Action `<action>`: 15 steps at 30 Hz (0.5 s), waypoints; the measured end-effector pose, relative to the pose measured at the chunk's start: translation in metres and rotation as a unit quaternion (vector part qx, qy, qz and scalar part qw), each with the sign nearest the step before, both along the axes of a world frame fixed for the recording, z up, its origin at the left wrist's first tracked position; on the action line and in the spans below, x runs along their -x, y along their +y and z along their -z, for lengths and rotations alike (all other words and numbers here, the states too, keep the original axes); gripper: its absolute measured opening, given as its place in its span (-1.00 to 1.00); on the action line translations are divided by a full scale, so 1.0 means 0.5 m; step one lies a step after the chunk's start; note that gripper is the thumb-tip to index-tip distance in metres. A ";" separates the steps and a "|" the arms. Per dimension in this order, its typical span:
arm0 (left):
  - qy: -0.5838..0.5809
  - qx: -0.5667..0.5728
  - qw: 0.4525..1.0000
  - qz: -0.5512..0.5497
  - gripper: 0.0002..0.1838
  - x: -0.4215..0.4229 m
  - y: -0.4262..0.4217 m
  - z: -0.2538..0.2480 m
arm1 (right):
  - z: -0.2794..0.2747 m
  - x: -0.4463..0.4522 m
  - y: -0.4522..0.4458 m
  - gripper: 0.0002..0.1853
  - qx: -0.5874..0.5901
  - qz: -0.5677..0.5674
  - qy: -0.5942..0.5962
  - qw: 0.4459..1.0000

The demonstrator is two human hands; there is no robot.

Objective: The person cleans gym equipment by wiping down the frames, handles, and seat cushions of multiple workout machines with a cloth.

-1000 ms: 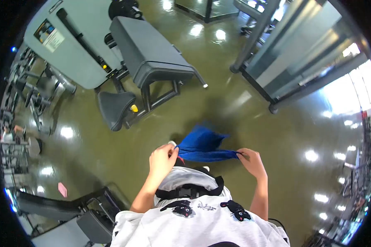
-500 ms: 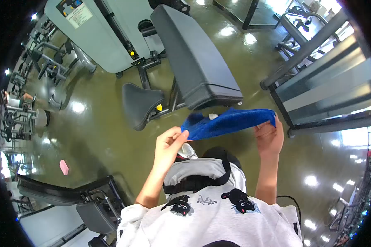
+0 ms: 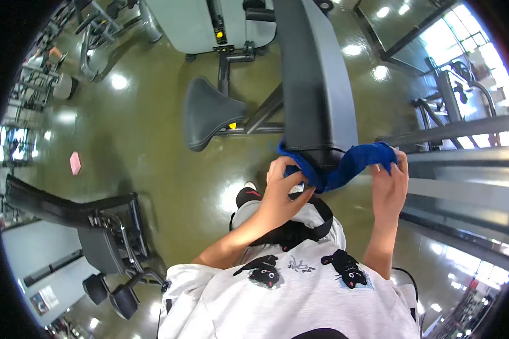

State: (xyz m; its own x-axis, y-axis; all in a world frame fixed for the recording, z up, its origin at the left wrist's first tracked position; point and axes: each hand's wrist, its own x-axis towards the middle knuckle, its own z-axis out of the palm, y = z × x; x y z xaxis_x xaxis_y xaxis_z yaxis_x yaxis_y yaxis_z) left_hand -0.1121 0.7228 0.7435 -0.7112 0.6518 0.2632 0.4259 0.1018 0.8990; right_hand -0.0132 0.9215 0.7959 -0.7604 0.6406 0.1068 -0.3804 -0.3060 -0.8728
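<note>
A blue cloth is stretched between my hands at the near end of a dark padded bench. It bends around the pad's lower corner, and part of it lies against the pad's end. My left hand is closed on the cloth's left part, close beside the pad. My right hand pinches the right end of the cloth, out to the right of the bench.
A small dark seat is joined to the bench frame on the left. Another padded machine stands at lower left. A pink block lies on the floor. Grey panels and a rail are at right.
My hands have brought the cloth from in front of the bench onto its near end. The left hand has moved right, and the cloth now bends around the pad. The view has shifted.
</note>
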 end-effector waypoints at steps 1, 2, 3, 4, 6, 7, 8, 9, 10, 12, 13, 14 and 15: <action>0.002 -0.001 1.000 -0.007 -0.78 0.001 0.005 0.006 | 0.005 0.011 0.004 -0.77 -0.108 -0.004 -0.040 0.993; 0.004 -0.002 1.000 -0.011 -0.78 0.002 0.007 0.012 | 0.007 0.022 0.002 -0.77 -0.107 -0.012 -0.043 0.993; 0.012 -0.014 1.000 -0.019 -0.78 0.003 0.008 0.016 | 0.007 0.033 -0.005 -0.78 -0.149 -0.043 -0.075 0.985; 0.006 -0.014 1.000 -0.027 -0.78 0.002 0.008 0.018 | 0.007 0.044 -0.012 -0.78 -0.192 -0.074 -0.107 0.973; -0.002 -0.029 0.999 -0.031 -0.76 0.000 0.003 0.023 | 0.006 0.068 -0.026 -0.77 -0.236 -0.097 -0.130 0.958; -0.004 -0.028 0.999 -0.037 -0.76 -0.002 -0.001 0.025 | 0.003 0.078 -0.035 -0.77 -0.324 -0.107 -0.152 0.928; -0.012 -0.030 0.999 -0.042 -0.80 -0.004 -0.006 0.028 | -0.001 0.090 -0.043 -0.76 -0.408 -0.114 -0.170 0.889; -0.019 -0.032 0.998 -0.047 -0.84 -0.004 -0.012 0.030 | -0.007 0.104 -0.052 -0.76 -0.480 -0.098 -0.173 0.855; -0.020 -0.032 0.998 -0.048 -0.84 -0.001 -0.019 0.033 | -0.008 0.113 -0.058 -0.76 -0.480 -0.099 -0.173 0.854; 0.015 -0.024 0.999 -0.039 -0.82 0.005 -0.034 0.038 | -0.010 0.124 -0.069 -0.74 -0.577 -0.071 -0.184 0.793; 0.013 -0.027 0.999 -0.035 -0.82 0.009 -0.039 0.040 | -0.017 0.128 -0.078 -0.68 -0.611 -0.062 -0.189 0.766; -0.022 -0.026 0.999 -0.020 -0.82 0.013 -0.043 0.041 | -0.015 0.130 -0.085 -0.68 -0.613 -0.058 -0.193 0.764; -0.056 -0.025 0.998 -0.004 -0.81 0.019 -0.043 0.042 | -0.010 0.130 -0.090 -0.66 -0.636 -0.030 -0.198 0.745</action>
State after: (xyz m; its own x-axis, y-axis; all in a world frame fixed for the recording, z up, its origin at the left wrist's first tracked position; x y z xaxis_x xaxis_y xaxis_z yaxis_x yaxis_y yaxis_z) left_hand -0.1215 0.7014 0.7225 -0.7429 0.6344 0.2139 0.3225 0.0591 0.9447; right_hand -0.0784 0.8765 0.8009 -0.9170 0.1757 0.3581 -0.0349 0.8590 -0.5107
